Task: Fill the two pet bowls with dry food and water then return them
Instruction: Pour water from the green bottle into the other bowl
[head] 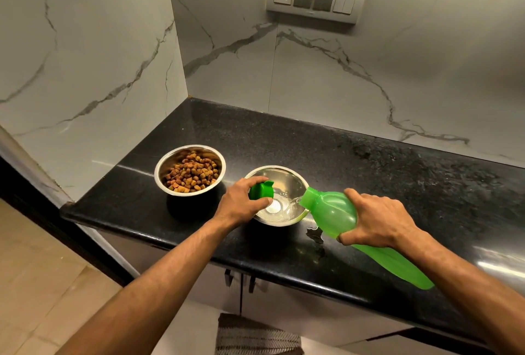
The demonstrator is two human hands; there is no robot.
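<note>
From the head view, the food half of the job looks done: the steel bowl on the left [189,169] stands on the black counter [397,172] holding a heap of brown kibble [192,174] that covers its bottom, well short of the rim. The second steel bowl [277,195] sits just to its right and a little nearer, close to the counter's near edge, and it is being filled now. The right hand [379,217] wraps its fingers and thumb round the middle of a green bottle [335,212], tipped with its open neck over the bowl's right rim, and a thin run of water [295,200] leaves the mouth into the bowl. Only a shallow pool shows at the bottom, so the pour seems to be at an early stage. The left hand [244,201] hovers over the near-left rim of the same bowl and pinches the bottle's green cap [262,190] between curled fingers and thumb. A small wet splash [315,234] lies on the counter just near of the bowl, under the bottle. By my reading, what remains is to finish the water, cap the bottle, and carry both bowls back to their place, which these pictures do not show.
</note>
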